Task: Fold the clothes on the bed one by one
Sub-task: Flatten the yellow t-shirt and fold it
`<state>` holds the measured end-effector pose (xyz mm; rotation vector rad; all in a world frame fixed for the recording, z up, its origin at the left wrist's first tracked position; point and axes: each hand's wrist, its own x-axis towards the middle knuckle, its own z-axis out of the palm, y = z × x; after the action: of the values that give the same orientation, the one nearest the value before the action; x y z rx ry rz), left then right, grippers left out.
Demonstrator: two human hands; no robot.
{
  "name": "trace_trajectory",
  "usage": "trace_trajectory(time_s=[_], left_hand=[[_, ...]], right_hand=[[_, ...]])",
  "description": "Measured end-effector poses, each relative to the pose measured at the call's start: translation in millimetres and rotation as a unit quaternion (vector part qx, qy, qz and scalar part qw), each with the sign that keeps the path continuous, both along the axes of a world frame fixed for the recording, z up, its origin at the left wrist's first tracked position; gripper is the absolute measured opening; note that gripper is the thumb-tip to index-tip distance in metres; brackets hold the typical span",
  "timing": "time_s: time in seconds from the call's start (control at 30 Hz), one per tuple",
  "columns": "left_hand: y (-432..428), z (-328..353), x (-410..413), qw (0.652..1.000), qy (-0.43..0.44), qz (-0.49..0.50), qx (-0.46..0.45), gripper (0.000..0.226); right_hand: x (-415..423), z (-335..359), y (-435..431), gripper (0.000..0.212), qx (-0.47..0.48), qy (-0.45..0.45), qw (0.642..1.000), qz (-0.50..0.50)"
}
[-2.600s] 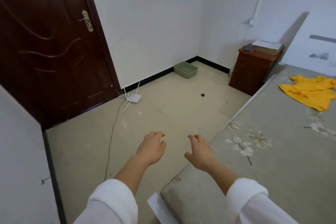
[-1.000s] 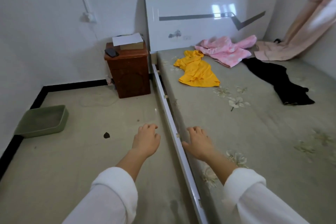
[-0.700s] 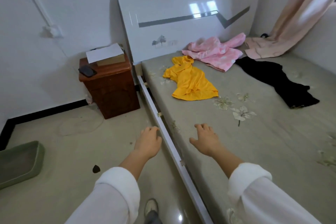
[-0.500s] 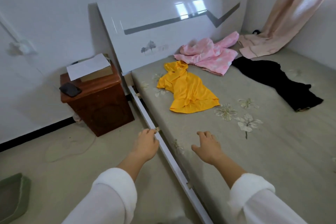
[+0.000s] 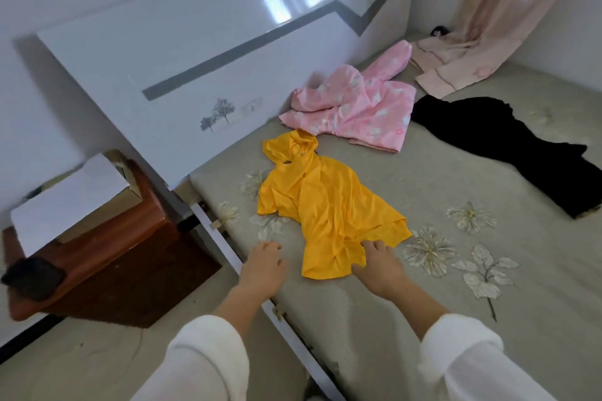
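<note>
A crumpled yellow garment [image 5: 329, 205] lies on the grey flowered bed [image 5: 423, 286] near its left edge. My right hand [image 5: 378, 265] rests palm down at the garment's near hem, fingers spread and touching the cloth without gripping it. My left hand [image 5: 264, 265] hovers over the bed's left edge, a little left of the garment, fingers apart and holding nothing. Behind the yellow one a pink patterned garment [image 5: 355, 107] lies by the headboard. A black garment [image 5: 508, 146] stretches along the right side.
A white headboard [image 5: 195, 68] closes the far end. A brown nightstand [image 5: 107, 257] with a box, white paper and a dark phone stands left of the bed. A pink curtain [image 5: 495, 19] hangs at the far right, its end draped on the mattress.
I have turned from the door and walked along the bed toward the headboard. Both hands moved forward; the right one now lies on the yellow garment's hem.
</note>
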<state>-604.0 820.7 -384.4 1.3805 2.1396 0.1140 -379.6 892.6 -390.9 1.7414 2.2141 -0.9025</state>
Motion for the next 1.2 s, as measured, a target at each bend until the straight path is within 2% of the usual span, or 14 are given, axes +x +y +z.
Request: trace_trajectory(time_s=[0.3,0.53,0.77,0.87,0.93,1.0,1.03,1.1,1.13,1.2], left_hand=[[126,-36,-89,0.998,-0.049,0.018,-0.035,0.04],[215,-115,-170,0.991,-0.087,0.018,-0.099,0.039],[277,-180,-215,0.988,-0.128,0.044,-0.069,0.036],[294,-198,-219,0.985,-0.142,0.069,-0.074,0.047],[304,-203,-218,0.98,-0.153,0.1,-0.08,0.043],[310,-202,-213,0.969,-0.207,0.088,-0.104,0.02],[310,-203,-210,0.957,-0.258,0.054,-0.122,0.009],[305,-197,-201,0.918,-0.356,-0.028,-0.172,0.013],[301,-192,-197,0.896,-0.392,-0.064,-0.201,0.019],[294,-183,-193,0.863,-0.424,-0.116,-0.251,0.029]], right_hand=[[-84,-33,98,0.061,-0.056,-0.021,0.998,-0.029],[-160,-86,159,0.06,-0.083,-0.022,0.992,-0.091],[-240,-135,203,0.049,-0.118,0.078,0.975,-0.171],[-265,-149,219,0.043,-0.132,0.121,0.954,-0.24],[-277,-159,228,0.037,-0.14,0.15,0.933,-0.296],[-286,-166,239,0.033,-0.138,0.181,0.899,-0.374],[-290,-167,246,0.033,-0.145,0.207,0.87,-0.424],[-297,-166,256,0.034,-0.175,0.254,0.809,-0.501],[-299,-166,260,0.033,-0.187,0.253,0.801,-0.509],[-300,-170,261,0.029,-0.181,0.208,0.83,-0.486]])
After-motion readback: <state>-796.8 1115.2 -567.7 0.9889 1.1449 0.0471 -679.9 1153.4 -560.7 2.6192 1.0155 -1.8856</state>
